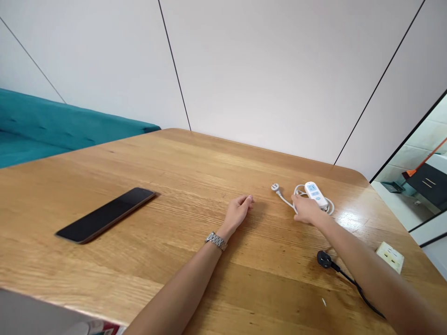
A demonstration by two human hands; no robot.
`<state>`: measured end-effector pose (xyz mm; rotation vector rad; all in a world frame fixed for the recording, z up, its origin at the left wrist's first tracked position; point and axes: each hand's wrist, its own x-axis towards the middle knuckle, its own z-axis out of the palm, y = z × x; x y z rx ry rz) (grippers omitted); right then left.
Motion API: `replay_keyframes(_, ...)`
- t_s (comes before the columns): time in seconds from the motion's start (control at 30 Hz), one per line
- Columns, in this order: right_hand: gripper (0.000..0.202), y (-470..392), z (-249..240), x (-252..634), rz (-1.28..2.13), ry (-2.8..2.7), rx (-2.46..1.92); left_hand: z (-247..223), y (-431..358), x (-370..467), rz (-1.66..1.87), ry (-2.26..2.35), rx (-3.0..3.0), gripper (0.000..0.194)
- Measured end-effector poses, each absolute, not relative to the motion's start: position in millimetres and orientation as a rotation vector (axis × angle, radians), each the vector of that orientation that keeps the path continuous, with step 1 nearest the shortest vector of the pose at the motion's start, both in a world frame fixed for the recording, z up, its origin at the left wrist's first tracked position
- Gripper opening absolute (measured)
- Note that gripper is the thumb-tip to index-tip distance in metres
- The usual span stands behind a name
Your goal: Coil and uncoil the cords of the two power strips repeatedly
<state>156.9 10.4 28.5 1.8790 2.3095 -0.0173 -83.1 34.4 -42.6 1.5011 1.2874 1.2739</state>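
My right hand reaches to the far right part of the wooden table, its fingers closed on the white cord beside a small white power strip. The strip lies face up with its cord looped around it, partly hidden by my hand. The cord's white plug rests on the wood to the left. My left hand, with a metal watch at the wrist, rests on the table with curled fingers and nothing visible in them.
A dark tablet lies on the left of the wooden table. Near my right forearm are a black plug with its cable and a yellowed socket block. A small white scrap lies nearer. A teal sofa stands beyond.
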Motion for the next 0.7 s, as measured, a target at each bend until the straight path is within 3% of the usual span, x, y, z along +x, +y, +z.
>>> replay_keyframes(0.1, 0.041, 17.6, 29.5, 203.2, 0.020, 2.251, 1.945, -40.7, 32.1, -82.6, 1.241, 1.316, 1.566, 0.040)
replay_keyframes(0.27, 0.047, 14.0, 28.0, 269.8, 0.127, 2.017, 2.147, -37.4, 27.6, -81.3, 1.180, 1.372, 1.683, 0.038)
replay_keyframes(0.47, 0.035, -18.0, 40.5, 290.1, 0.178, 2.010, 2.283, -34.5, 23.3, -78.6, 1.091, 1.397, 1.811, 0.032)
replay_keyframes(0.57, 0.037, -58.9, 47.1, 266.2, -0.319, 2.344, 2.236, -32.0, 18.4, -75.6, 1.025, 1.403, 1.876, 0.030)
replay_keyframes(0.63, 0.050, -94.3, 43.5, 243.4, -0.879, 2.441, 2.197, -30.2, 14.6, -72.9, 0.959, 1.433, 1.932, 0.029)
replay_keyframes(0.7, 0.064, -129.3, 29.8, 220.5, -1.177, 2.455, 2.264, -28.8, 11.5, -70.3, 0.881, 1.472, 1.995, 0.029)
